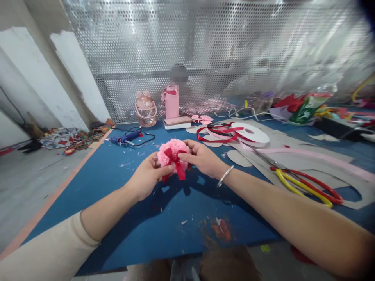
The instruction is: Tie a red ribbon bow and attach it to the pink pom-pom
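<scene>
Between both hands, above the blue table, is a fluffy pink ball-like piece (177, 145) with a red ribbon bow (175, 158) on its front. My left hand (148, 173) grips its left side, the thumb lying near the bow's lower tails. On the other side my right hand (203, 158) has its thumb pressed on the bow and its fingers behind the pink piece. Both hands are closed on it; the fingertips behind are partly hidden.
A blue glue gun (125, 137) with a black cord lies at the left. Scissors (304, 183) with red and yellow handles rest on grey card at the right, near ribbon spools (252, 132). A phone (177, 121), a pink bottle (172, 103) and a clear bottle (146, 111) stand behind.
</scene>
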